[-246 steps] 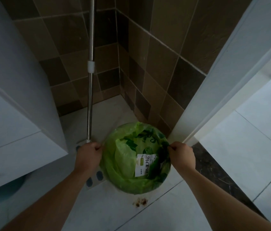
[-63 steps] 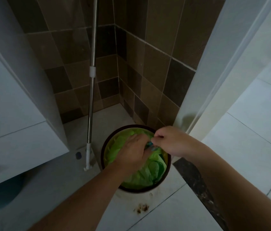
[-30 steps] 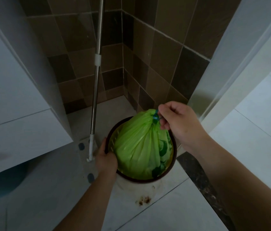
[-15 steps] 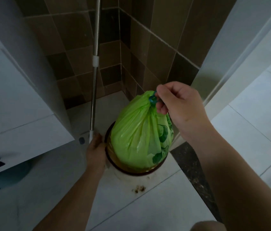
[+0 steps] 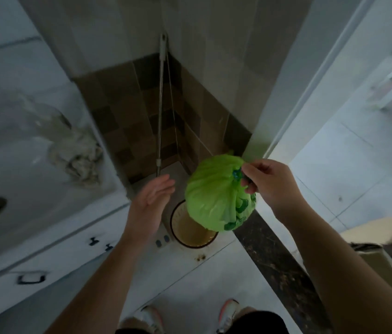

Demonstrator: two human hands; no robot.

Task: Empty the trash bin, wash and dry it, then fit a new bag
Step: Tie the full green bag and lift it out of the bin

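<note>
Trash bin [image 5: 193, 233] is standing on the tiled floor [image 5: 190, 285] in the corner, its round dark rim showing and its brownish inside bare of any liner. Green trash bag [image 5: 214, 196], full and gathered shut at a blue tie [image 5: 236, 174], is hanging in the air above the bin's right part, clear of the rim. Right hand [image 5: 269, 184] is gripping it: the grip is closed, fingers curled and pinching the bag's neck at the tie. Left hand [image 5: 150, 203] is hovering just left of the bag and above the bin's left edge; its grip is slack, fingers straight, holding nothing. Mop handle [image 5: 160, 112] is leaning upright in the brown-tiled corner behind the bin. White sink [image 5: 21, 165] with a drain and a crumpled rag [image 5: 79, 160] is sitting to the left, over a cabinet with dark pulls. Two shoes [image 5: 228, 312] are showing at the bottom edge. Dark stone threshold [image 5: 274, 256] is running along the right of the bin.
</note>
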